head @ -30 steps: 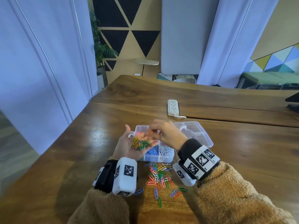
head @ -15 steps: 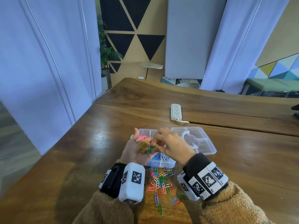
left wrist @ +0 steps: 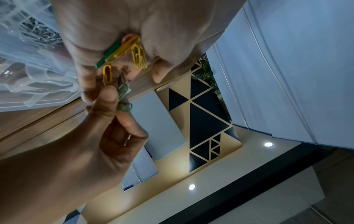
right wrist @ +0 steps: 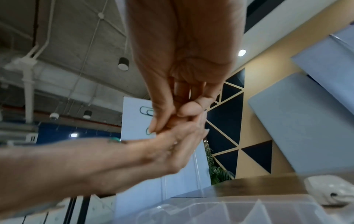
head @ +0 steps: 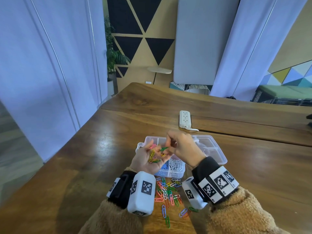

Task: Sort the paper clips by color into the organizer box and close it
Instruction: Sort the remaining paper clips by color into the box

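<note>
We hold yellow clips (head: 152,156) in our cupped, upturned left hand (head: 148,159) while our right hand (head: 183,147) pinches green paper clips (head: 163,148) just above its fingertips, w/ the open organizer box (head: 217,155) directly below & behind both hands.

A glossy wooden table (head: 253,166) is carrying a clear plastic organizer box (head: 217,154); fuzzy cloth sleeves (head: 239,215) are showing at its near edge.

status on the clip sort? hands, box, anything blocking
Left hand palm-up, cupping yellow clips. Right hand pinching green clips over it. Organizer box open, blue and white sorted; loose pile left on table. Nothing blocking.
</note>
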